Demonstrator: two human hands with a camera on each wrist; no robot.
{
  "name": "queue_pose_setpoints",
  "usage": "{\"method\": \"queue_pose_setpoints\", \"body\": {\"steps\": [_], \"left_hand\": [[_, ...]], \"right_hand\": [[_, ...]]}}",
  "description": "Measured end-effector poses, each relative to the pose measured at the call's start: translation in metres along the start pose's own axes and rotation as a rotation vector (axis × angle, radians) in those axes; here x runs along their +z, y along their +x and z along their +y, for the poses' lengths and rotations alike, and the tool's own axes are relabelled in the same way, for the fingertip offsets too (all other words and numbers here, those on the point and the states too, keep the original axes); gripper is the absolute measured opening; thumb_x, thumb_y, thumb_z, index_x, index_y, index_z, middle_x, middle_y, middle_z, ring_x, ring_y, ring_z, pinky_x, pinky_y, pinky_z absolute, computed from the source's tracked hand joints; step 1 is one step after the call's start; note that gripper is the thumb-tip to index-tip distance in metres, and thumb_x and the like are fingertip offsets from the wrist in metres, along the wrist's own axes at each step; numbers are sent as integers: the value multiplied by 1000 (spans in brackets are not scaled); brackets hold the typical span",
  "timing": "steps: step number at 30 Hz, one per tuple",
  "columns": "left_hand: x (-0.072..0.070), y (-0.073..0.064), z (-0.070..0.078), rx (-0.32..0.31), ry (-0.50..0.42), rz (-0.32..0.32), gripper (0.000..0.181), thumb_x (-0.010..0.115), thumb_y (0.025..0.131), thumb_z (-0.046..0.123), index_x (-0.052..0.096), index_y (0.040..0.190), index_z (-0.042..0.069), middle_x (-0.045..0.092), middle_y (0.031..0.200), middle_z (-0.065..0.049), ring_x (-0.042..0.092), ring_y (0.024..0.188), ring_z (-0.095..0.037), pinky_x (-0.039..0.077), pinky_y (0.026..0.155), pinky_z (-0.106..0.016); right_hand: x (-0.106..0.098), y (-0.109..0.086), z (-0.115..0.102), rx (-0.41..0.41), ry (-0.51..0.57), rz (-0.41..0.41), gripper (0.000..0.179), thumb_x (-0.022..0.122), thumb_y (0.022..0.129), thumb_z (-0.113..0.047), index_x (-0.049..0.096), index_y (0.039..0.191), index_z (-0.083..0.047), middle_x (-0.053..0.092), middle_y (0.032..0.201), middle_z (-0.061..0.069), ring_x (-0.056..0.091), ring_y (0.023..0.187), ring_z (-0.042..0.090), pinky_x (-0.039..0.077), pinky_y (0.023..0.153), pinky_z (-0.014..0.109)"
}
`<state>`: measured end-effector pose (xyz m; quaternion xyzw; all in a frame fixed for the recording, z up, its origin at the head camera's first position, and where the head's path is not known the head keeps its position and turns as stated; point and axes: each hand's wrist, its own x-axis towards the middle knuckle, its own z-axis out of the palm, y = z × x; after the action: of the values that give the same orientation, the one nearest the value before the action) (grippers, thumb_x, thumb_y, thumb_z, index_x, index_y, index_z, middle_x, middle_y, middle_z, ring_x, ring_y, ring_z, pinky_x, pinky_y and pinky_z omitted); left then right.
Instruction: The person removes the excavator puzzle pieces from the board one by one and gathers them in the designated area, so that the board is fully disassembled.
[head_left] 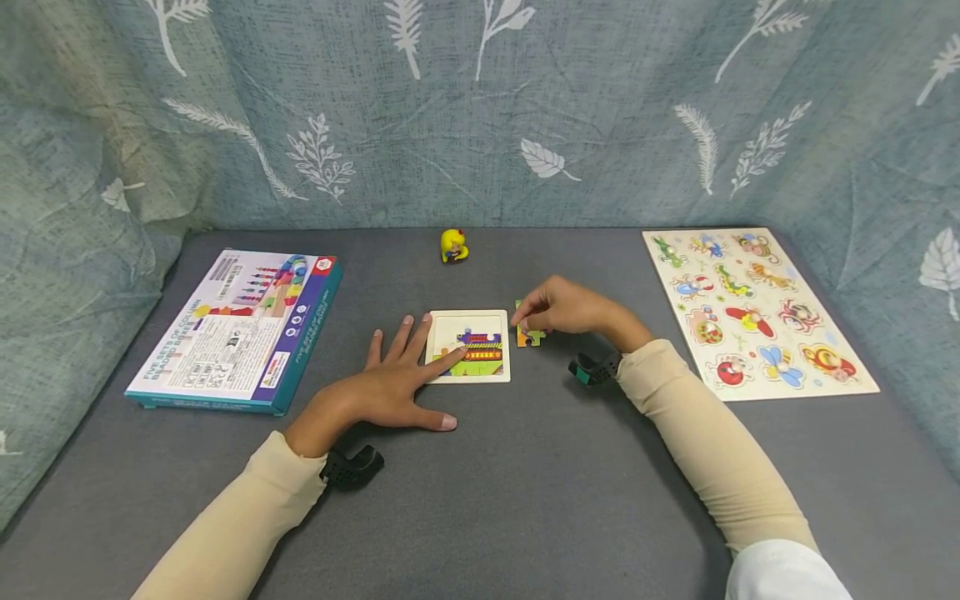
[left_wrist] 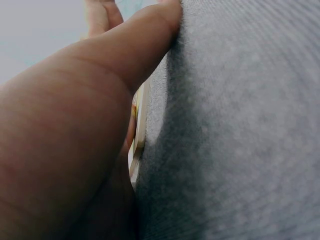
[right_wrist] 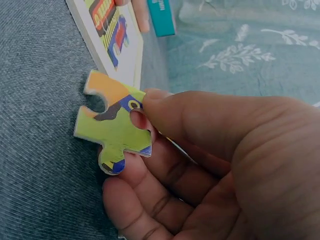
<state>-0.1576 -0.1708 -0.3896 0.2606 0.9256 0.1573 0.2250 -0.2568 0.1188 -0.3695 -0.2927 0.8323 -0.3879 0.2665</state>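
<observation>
A small square puzzle tray (head_left: pixel 471 377) with a pale rim lies on the grey table, holding joined jigsaw pieces with a red, purple and yellow picture above green. My left hand (head_left: pixel 390 387) is spread wide, its fingers reaching over the tray's left side and its thumb below the corner. Just right of the tray, my right hand (head_left: pixel 558 307) pinches a jigsaw piece (right_wrist: pixel 107 122) between thumb and fingers. That piece is mostly green, with orange and blue patches. In the left wrist view, the left hand's thumb side hides most of the tray.
At the left lies a boxed bead toy (head_left: pixel 240 333). A small yellow toy figure (head_left: pixel 453 247) stands at the back, near the patterned curtain (head_left: pixel 480 125). An insect puzzle board (head_left: pixel 757 308) lies at the right, beyond the right forearm.
</observation>
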Motion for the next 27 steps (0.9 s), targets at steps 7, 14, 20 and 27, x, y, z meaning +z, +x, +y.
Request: {"method": "queue_pose_setpoints", "body": {"steps": [7, 14, 20, 27], "left_hand": [[1, 0, 0, -2, -1, -2, 98, 63, 79, 71, 17, 156, 34, -23, 158, -14, -26, 141, -37, -18, 103, -64], [0, -1, 1, -1, -5, 2, 98, 64, 79, 70, 17, 156, 34, -23, 158, -16, -27, 140, -37, -19, 102, -64], [-1, -1, 1, -4, -14, -2, 98, 65, 79, 69, 17, 157, 34, -24, 158, -15, -27, 140, -36, -19, 102, -64], [0, 0, -1, 0, -21, 0, 97, 64, 79, 69, 17, 156, 35, -24, 158, -14, -26, 141, -36, -19, 103, -64]], "right_hand": [[0, -1, -2, -24, -13, 25, 19, 59, 93, 3, 71, 108, 6, 70, 98, 13, 56, 74, 12, 45, 65, 27], [-2, -1, -1, -28, -21, 34, 19, 59, 93, 3, 70, 109, 8, 70, 99, 15, 58, 77, 14, 46, 66, 28], [-4, -2, -1, -31, -3, 67, 20, 61, 93, 2, 68, 111, 8, 69, 102, 15, 61, 87, 17, 49, 74, 30], [-5, -2, -1, -10, -3, 65, 20, 61, 94, 0, 68, 112, 6, 69, 99, 12, 60, 81, 17, 49, 71, 31]]}}
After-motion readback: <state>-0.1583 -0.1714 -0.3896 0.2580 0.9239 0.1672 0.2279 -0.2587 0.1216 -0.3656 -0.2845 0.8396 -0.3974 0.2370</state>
